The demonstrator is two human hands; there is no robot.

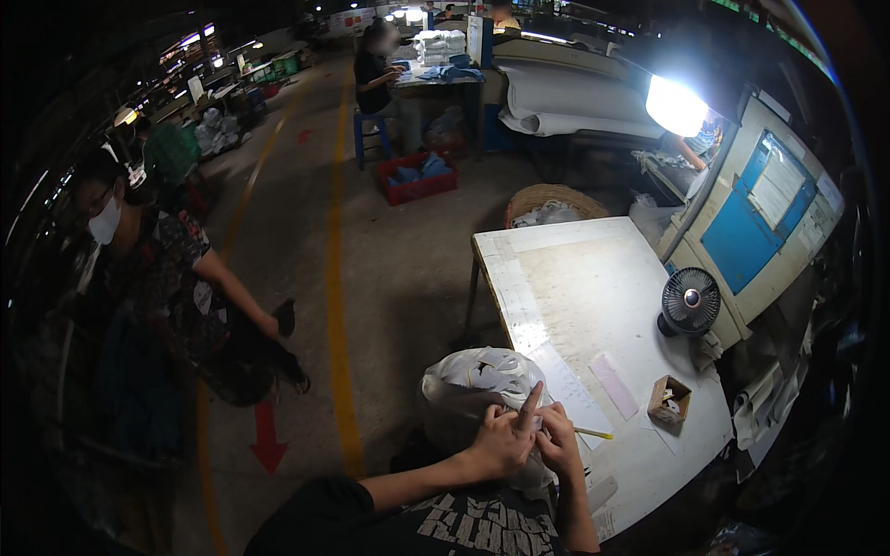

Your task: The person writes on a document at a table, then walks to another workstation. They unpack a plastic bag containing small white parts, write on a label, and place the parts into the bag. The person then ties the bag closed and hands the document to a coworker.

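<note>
A white plastic bag [456,387] with pale contents stands against the near left edge of the table. At its right rim, my left hand [503,445] is closed on the gathered plastic, its index finger sticking up. Close beside it, my right hand [557,443] pinches the same part of the bag; the fingertips are partly hidden. A yellow pen [595,433] juts out to the right from behind my right hand; whether the hand touches it, I cannot tell.
On the white table [593,278] lie a written sheet [567,382], a pink slip [614,385], a small box [669,400] and a black fan [691,301]. A wicker basket [547,206] stands beyond. To the left, a masked person [176,278] is in the aisle.
</note>
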